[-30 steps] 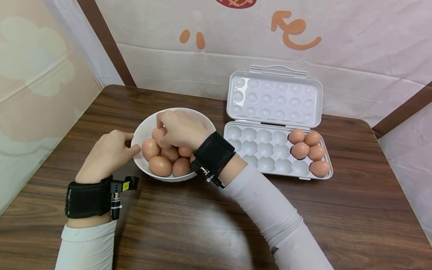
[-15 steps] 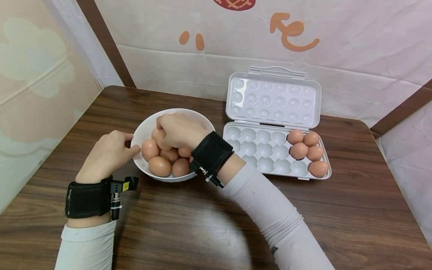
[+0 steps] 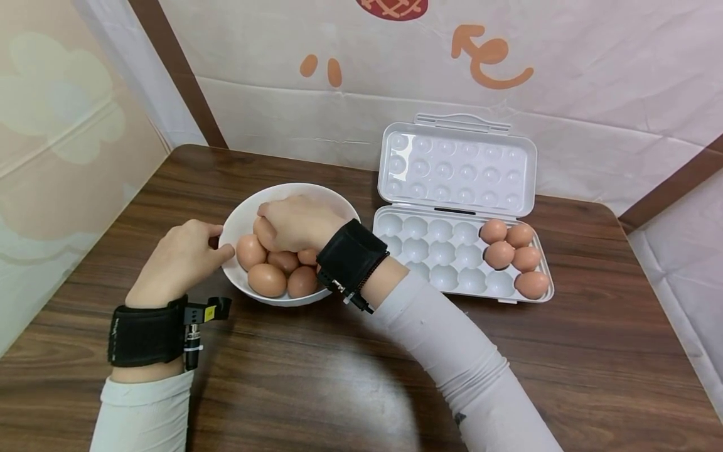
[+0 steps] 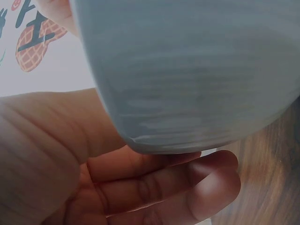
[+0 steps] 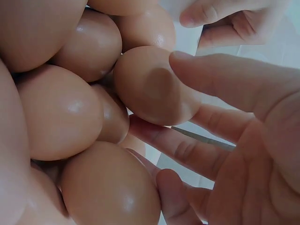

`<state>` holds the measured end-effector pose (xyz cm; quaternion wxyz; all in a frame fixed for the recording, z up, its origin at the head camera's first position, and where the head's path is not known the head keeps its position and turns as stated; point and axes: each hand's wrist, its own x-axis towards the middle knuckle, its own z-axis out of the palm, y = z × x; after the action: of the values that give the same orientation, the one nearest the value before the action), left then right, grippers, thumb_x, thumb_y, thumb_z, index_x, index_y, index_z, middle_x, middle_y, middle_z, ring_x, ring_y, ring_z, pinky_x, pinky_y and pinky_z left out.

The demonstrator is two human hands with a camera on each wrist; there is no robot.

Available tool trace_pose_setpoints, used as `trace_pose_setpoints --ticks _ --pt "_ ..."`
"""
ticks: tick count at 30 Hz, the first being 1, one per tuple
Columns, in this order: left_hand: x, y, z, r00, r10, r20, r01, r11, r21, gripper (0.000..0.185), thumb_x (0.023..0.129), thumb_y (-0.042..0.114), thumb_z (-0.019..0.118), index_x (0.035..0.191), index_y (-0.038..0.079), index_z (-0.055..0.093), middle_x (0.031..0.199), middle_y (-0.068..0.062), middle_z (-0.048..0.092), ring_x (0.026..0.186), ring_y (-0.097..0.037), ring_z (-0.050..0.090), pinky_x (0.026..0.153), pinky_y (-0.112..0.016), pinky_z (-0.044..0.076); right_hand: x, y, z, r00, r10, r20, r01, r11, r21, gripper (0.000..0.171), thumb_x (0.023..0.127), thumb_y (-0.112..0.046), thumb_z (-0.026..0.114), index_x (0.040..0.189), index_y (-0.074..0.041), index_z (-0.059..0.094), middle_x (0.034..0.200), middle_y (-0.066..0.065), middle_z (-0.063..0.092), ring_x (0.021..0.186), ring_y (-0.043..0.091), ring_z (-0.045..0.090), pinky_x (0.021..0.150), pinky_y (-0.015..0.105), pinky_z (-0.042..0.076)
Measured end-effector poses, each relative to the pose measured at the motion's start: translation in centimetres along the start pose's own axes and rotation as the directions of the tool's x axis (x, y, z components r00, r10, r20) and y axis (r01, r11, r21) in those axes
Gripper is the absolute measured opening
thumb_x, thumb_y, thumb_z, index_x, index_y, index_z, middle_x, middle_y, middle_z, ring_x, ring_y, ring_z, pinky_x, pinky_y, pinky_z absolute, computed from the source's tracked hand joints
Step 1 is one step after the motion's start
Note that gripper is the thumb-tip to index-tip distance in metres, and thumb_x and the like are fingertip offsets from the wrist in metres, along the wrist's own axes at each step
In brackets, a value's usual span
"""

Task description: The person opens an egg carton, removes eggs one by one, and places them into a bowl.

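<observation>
Right hand slightly lower than before, pinching egg; left hand, fingers relaxed, touches bowl.
Backdrop lettering beyond left hand: cropped, unreadable.

Our left hand holds the white bowl by its left rim, while our right hand reaches inside, touching a brown egg. Nearby, our egg box stands with its lid raised, five eggs at its right end.
</observation>
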<state>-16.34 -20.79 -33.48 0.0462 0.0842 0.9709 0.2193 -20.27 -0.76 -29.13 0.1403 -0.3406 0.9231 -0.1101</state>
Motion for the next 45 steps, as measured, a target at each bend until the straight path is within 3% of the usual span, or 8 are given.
trace_pose_setpoints --ticks 8,13,17,21,24,29,36,45 --pt "-0.2 -0.3 0.0 1.0 0.005 -0.005 -0.005 1.0 0.004 0.026 0.09 0.016 0.055 0.104 -0.002 0.066 0.069 -0.004 0.051 0.064 -0.02 0.046 0.055 -0.031 0.033 -0.4 -0.6 0.5 0.992 0.087 0.094 -0.111 0.951 0.288 0.032 0.099 -0.021 0.042 0.072 -0.009 0.057 0.049 -0.002 0.048 0.048 0.013 0.044 0.048 0.022 0.031" --pt "-0.2 -0.3 -0.1 1.0 0.001 -0.007 -0.001 1.0 0.008 0.025 0.089 0.016 0.054 0.102 -0.001 0.067 0.068 -0.003 0.05 0.064 -0.02 0.046 0.055 -0.031 0.033 -0.3 -0.3 0.2 0.998 -0.05 0.027 0.047 0.994 0.099 0.016 0.095 -0.019 0.046 0.082 -0.017 0.054 0.061 -0.004 0.054 0.064 0.01 0.05 0.062 0.02 0.039" --pt "-0.2 -0.3 -0.1 1.0 0.001 -0.011 -0.001 1.0 0.009 0.024 0.089 0.016 0.054 0.102 0.0 0.067 0.068 -0.003 0.05 0.064 -0.02 0.046 0.055 -0.031 0.033 -0.6 0.3 -0.4 0.994 -0.113 -0.013 0.113 0.99 0.083 0.007 0.092 -0.017 0.051 0.089 -0.016 0.058 0.075 -0.003 0.058 0.077 0.01 0.053 0.074 0.021 0.043" --pt "-0.2 -0.3 -0.1 1.0 -0.002 -0.008 0.002 1.0 0.009 0.023 0.088 0.016 0.055 0.101 0.001 0.067 0.067 -0.003 0.049 0.064 -0.02 0.045 0.055 -0.031 0.032 -1.6 0.7 -0.8 0.989 -0.121 -0.089 0.123 0.992 0.008 0.016 0.095 -0.02 0.055 0.107 -0.017 0.065 0.096 -0.003 0.062 0.092 0.01 0.055 0.085 0.022 0.043" --pt "-0.3 -0.3 -0.2 1.0 -0.007 -0.009 0.007 1.0 0.009 0.024 0.089 0.016 0.055 0.102 0.001 0.067 0.068 -0.003 0.05 0.064 -0.02 0.046 0.055 -0.031 0.033 -2.8 1.3 -1.1 0.988 -0.084 -0.133 0.088 0.996 0.02 0.028 0.097 -0.022 0.057 0.122 -0.019 0.066 0.118 -0.002 0.062 0.109 0.012 0.055 0.096 0.025 0.043" --pt "-0.4 -0.4 -0.3 1.0 -0.007 -0.015 0.007 1.0 0.007 0.026 0.089 0.017 0.055 0.104 0.0 0.067 0.069 -0.004 0.053 0.065 -0.021 0.047 0.055 -0.031 0.033 -5.3 2.8 -1.5 0.978 -0.019 -0.209 0.038 0.995 0.088 0.042 0.096 -0.02 0.058 0.137 -0.017 0.059 0.132 0.003 0.057 0.12 0.024 0.051 0.103 0.034 0.041" --pt "-0.6 -0.4 -0.3 1.0 -0.012 -0.012 0.012 1.0 0.004 0.027 0.088 0.017 0.054 0.105 0.0 0.068 0.07 -0.005 0.055 0.066 -0.022 0.049 0.056 -0.031 0.034 -9.5 6.4 -1.8 0.933 0.0 -0.359 0.041 0.994 0.106 0.043 0.096 -0.02 0.06 0.136 -0.005 0.058 0.137 0.012 0.057 0.128 0.029 0.051 0.111 0.04 0.037" --pt "-0.8 -0.5 -0.4 1.0 -0.008 -0.02 0.008 1.0 0.009 0.025 0.089 0.017 0.054 0.103 0.001 0.068 0.07 -0.005 0.056 0.064 -0.021 0.048 0.055 -0.031 0.034 -15.8 11.4 -1.5 0.857 0.201 -0.474 -0.088 0.964 0.249 0.041 0.097 -0.016 0.061 0.136 -0.002 0.057 0.136 0.017 0.058 0.131 0.032 0.05 0.109 0.048 0.038"
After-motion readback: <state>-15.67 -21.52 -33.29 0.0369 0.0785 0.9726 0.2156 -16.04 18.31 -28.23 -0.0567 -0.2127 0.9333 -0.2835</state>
